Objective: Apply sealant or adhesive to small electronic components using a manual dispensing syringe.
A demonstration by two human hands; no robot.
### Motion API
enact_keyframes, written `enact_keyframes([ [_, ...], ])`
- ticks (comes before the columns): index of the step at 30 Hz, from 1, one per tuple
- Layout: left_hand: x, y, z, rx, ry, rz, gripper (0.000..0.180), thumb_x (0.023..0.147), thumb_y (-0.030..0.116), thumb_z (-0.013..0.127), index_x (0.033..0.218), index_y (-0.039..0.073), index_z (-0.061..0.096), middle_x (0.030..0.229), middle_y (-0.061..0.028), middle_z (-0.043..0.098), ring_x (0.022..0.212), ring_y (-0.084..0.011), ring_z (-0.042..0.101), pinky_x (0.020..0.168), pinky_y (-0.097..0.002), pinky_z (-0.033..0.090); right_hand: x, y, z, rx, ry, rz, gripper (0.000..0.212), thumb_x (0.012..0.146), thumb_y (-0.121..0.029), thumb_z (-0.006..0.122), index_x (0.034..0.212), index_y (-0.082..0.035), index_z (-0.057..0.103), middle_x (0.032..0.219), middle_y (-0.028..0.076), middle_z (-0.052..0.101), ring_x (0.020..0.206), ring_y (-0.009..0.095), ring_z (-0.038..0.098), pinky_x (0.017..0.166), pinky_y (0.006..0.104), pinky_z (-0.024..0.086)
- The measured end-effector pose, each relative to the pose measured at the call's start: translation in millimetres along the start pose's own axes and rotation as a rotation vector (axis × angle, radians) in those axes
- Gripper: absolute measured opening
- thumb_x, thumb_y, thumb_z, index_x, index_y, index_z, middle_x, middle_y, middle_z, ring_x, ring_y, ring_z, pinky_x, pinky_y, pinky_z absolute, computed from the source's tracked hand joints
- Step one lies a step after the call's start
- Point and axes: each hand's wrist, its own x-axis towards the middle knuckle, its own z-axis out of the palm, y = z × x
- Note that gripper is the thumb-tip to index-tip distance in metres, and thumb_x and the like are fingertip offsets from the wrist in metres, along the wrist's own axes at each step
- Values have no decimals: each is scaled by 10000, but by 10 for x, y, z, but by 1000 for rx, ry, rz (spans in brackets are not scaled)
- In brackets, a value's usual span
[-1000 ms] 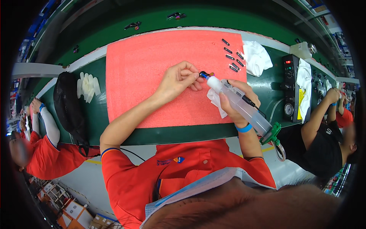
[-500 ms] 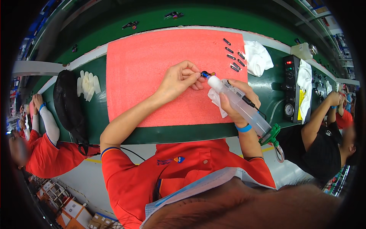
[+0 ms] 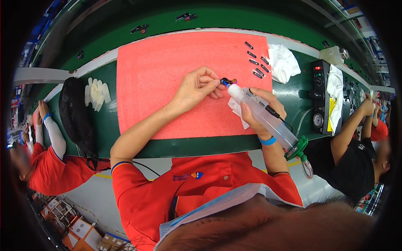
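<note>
Between the thumb and fingers of my left hand [image 3: 197, 87] is a small dark, shiny part [image 3: 226, 80] with a purplish end, held above the pink foam mat [image 3: 167, 54]. My right hand [image 3: 264, 109] is wrapped round a clear dispensing syringe [image 3: 272, 123] with a white front end and a green cap at the back. The syringe's blue tip meets or nearly meets the small part; contact is too small to tell. A white cloth [image 3: 237, 109] shows beside the syringe, partly hidden by my right hand.
Several small black pieces [image 3: 253, 62] lie at the mat's upper right, next to a white cloth [image 3: 283, 62]. A black control box with a gauge [image 3: 319, 100] stands at right. Pale finger cots [image 3: 97, 93] and a black bag [image 3: 75, 113] are at left. Beyond, a green belt [image 3: 226, 16] carries dark parts.
Dark parts on the green belt have shifted slightly left. My hands, the small part and the syringe stay almost in place.
</note>
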Motion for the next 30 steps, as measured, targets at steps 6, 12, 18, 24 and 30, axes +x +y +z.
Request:
enact_keyframes([
  [6, -2, 12, 0, 10, -2, -7, 104, 838, 73, 453, 881, -21, 441, 776, -132, 588, 665, -151, 586, 595, -255, 489, -4, 13, -2, -12, 10, -19, 333, 612, -130, 676, 885, 1, 539, 747, 117, 606, 645, 201, 611, 587, 257, 482],
  [12, -12, 11, 0, 35, -2, -10, 101, 837, 68, 454, 882, -21, 443, 777, -137, 590, 662, -146, 585, 596, -252, 488, -14, 23, -14, -11, 16, -4, 313, 613, -118, 667, 874, 2, 542, 744, 115, 604, 641, 197, 610, 589, 258, 479],
  [18, -11, 3, 1, 35, -5, -4, 92, 834, 55, 448, 878, -26, 441, 782, -143, 590, 659, -152, 587, 590, -249, 487, -14, 8, -18, -24, 27, 8, 299, 616, -112, 662, 867, 3, 546, 749, 114, 601, 644, 193, 608, 596, 259, 475],
  [24, -11, 15, 0, -6, 10, -21, 79, 828, 31, 441, 871, -34, 431, 782, -152, 585, 661, -168, 591, 577, -247, 489, -16, 39, -37, 66, 25, -19, 342, 609, -90, 660, 903, -8, 508, 752, 128, 596, 646, 204, 605, 575, 264, 478],
  [30, -11, 27, -29, -27, -42, -36, 123, 830, 48, 450, 922, -32, 436, 804, -146, 586, 680, -160, 589, 606, -250, 484, -128, 160, -56, 276, 143, -185, 389, 638, -103, 642, 968, -8, 457, 812, 173, 581, 711, 242, 591, 619, 295, 476],
])
